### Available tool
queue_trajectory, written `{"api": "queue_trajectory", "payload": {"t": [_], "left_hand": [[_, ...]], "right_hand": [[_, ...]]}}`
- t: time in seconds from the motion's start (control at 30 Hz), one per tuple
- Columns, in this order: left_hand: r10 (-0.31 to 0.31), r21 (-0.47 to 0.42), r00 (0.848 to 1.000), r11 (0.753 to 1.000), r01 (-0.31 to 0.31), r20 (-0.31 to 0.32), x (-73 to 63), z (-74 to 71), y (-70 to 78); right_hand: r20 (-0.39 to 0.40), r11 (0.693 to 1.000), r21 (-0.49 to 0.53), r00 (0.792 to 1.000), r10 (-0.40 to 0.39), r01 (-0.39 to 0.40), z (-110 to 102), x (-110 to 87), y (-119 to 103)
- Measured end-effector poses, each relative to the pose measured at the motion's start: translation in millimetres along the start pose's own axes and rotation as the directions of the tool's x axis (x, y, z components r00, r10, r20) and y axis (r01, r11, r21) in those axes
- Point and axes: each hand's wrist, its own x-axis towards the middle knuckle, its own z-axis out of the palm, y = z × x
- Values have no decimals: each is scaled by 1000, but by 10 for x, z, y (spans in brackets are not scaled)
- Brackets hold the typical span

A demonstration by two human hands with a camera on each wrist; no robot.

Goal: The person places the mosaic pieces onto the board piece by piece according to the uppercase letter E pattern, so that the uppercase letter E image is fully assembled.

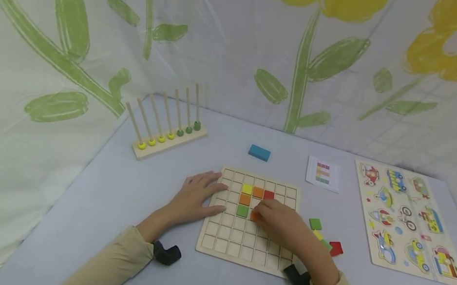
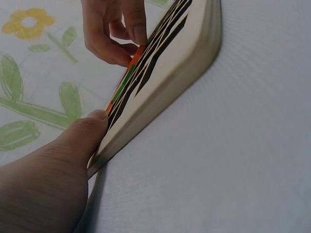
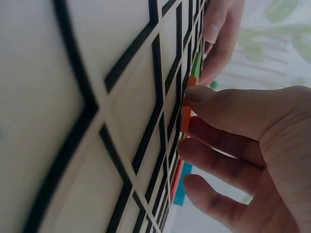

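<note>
A square wooden grid board (image 1: 228, 248) lies on the table under both hands. My left hand (image 1: 196, 196) rests with spread fingers on its left edge; the thumb (image 2: 87, 131) touches the rim. My right hand (image 1: 283, 223) pinches an orange square tile (image 3: 185, 119) between thumb and fingers, down at the board's surface beside a green tile (image 1: 242, 210). In the cells above sit a yellow tile (image 1: 247, 189), an orange tile (image 1: 258, 193) and a red tile (image 1: 268, 195), with another orange tile (image 1: 244, 199) under the yellow one. The right fingers partly hide nearby cells.
Loose green, yellow and red tiles (image 1: 335, 248) lie right of the board. Behind it are a blue block (image 1: 259, 152) and a printed pattern card (image 1: 324, 174). A peg stand with beads (image 1: 171, 142) stands back left; a picture puzzle board (image 1: 411, 224) lies at right.
</note>
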Motion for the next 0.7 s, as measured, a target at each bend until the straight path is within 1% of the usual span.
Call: {"api": "queue_trajectory", "payload": {"t": [0.27,0.47,0.7], "left_hand": [[0,-12,1000,1000,0,6,1,-17,13],[-4,-12,1000,1000,4,16,7,-25,22],[-2,-11,1000,1000,2,10,1,-26,18]], "right_hand": [[-28,998,-45,999,-37,36,12,62,-46],[-29,999,-41,999,-24,23,4,64,-57],[-26,999,-37,999,-24,24,7,68,-61]]}}
